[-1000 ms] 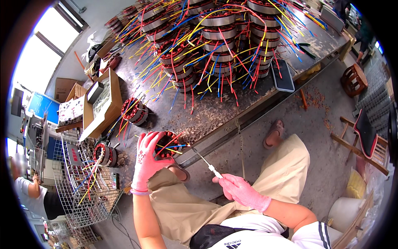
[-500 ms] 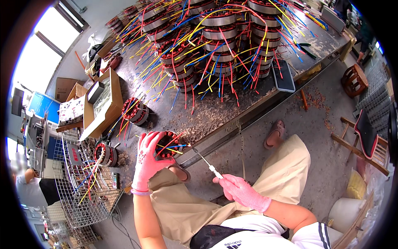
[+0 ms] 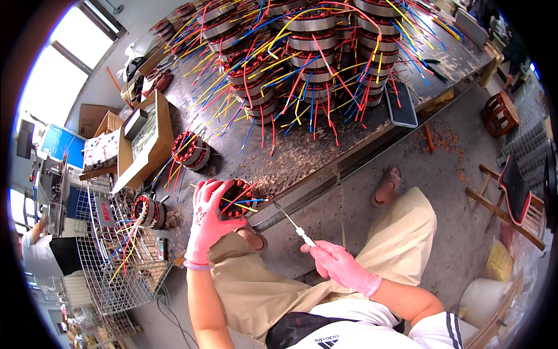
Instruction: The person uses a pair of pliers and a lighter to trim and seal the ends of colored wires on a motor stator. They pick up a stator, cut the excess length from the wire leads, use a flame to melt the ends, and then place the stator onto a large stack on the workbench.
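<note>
My left hand (image 3: 210, 224), in a pink glove, curls around a motor stator (image 3: 239, 191) at the table's front edge. The stator has red windings, with red, blue and yellow wires sticking out to the right. My right hand (image 3: 347, 270), also gloved in pink, is closed around the rear of a slim tool with a white handle (image 3: 303, 235). Its thin metal shaft points up and left toward the wire ends; whether its tip touches them I cannot tell. Another stator (image 3: 192, 152) sits just behind my left hand, and one more (image 3: 149, 214) lies to its left.
Tall stacks of wired stators (image 3: 314, 43) fill the back of the worn table (image 3: 279, 166). A phone (image 3: 401, 104) lies at its edge. A cardboard box (image 3: 157, 136) and a wire rack (image 3: 110, 285) stand left. A wooden stool (image 3: 500, 112) and a chair (image 3: 516, 192) are right.
The view has shifted slightly. The tool and my right hand have moved a little to the right, while my left hand keeps its hold on the stator. A person at far left has moved.
</note>
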